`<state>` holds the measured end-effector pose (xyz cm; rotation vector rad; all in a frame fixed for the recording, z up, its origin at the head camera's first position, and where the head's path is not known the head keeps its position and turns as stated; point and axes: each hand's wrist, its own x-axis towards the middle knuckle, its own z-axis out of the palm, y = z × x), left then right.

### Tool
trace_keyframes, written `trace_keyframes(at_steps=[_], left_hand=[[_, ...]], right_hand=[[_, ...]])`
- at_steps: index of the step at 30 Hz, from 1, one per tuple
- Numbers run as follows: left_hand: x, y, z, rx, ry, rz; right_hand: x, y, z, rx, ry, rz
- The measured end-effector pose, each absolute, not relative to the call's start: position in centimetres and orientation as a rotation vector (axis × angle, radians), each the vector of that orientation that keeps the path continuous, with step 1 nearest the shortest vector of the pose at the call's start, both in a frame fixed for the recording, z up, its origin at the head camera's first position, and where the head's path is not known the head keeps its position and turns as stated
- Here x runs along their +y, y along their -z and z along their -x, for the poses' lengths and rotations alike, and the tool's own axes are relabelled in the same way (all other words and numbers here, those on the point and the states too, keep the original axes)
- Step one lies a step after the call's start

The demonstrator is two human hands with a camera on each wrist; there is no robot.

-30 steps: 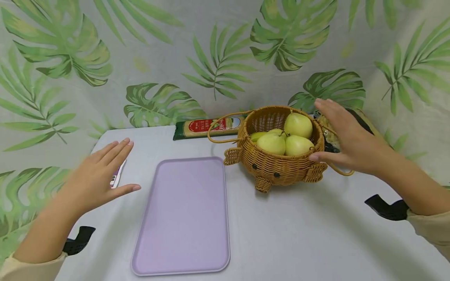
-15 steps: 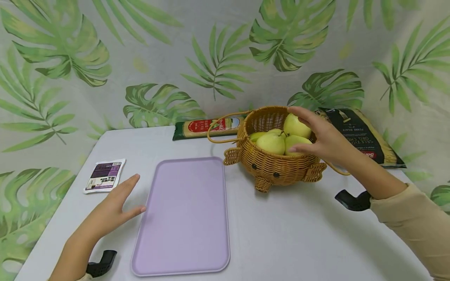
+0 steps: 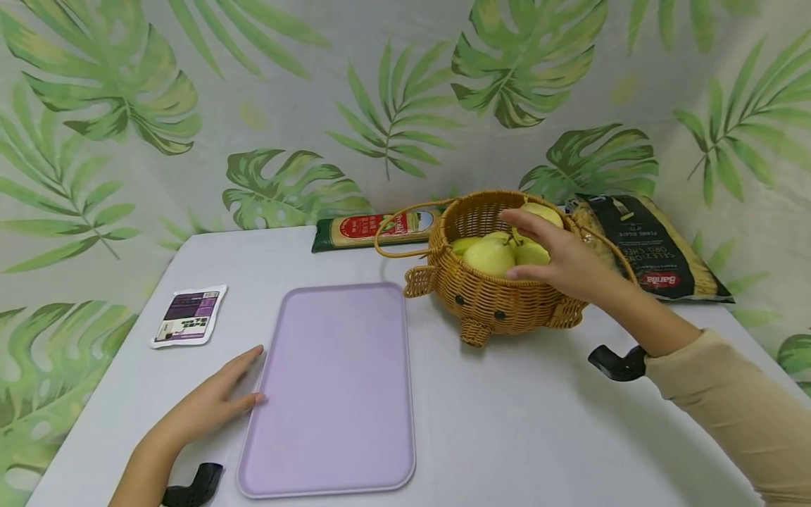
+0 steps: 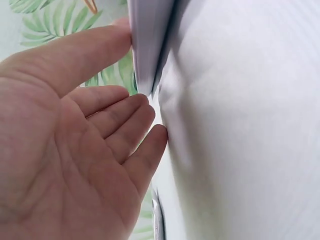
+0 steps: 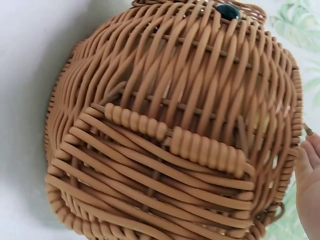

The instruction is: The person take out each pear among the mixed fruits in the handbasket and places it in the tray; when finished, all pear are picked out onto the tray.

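At the left edge of a lilac tray (image 3: 336,387), my left hand (image 3: 203,412) lies with its fingers extended. In the left wrist view, the thumb tip is right at the tray's side (image 4: 148,50), and the palm holds nothing. My right hand (image 3: 560,260) hovers over the right part of a wicker basket (image 3: 443,296) shaped like an animal's head, thumb and fingers apart. Several yellow-green pears (image 3: 488,257) fill the basket, and the hand partly covers those on the right. The right wrist view shows mostly woven wicker, with part of the hand (image 5: 310,185) at the rim.
A green spaghetti packet (image 3: 374,229) lies behind the tray, beside the basket's left handle (image 3: 395,255). To the right is a black pasta bag (image 3: 652,246). A small white and purple pouch (image 3: 189,317) lies on the left. A leaf-print cloth (image 3: 393,105) hangs behind the white table.
My left hand has come down and right to the tray's edge, uncovering the pouch. My right hand has moved left over the pears, uncovering the pasta bag. Tray and basket stay put.
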<state>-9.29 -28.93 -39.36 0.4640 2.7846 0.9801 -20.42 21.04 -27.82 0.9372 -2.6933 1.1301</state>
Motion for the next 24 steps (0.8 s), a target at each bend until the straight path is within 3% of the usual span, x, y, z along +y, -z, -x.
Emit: trace_keyframes(at_steps=[24], left_hand=[[-29.2,40.6,9.1,2.725,-1.112,-0.477]], right_hand=[[20.8,28.5,22.2,-2.760,-1.202,-0.966]])
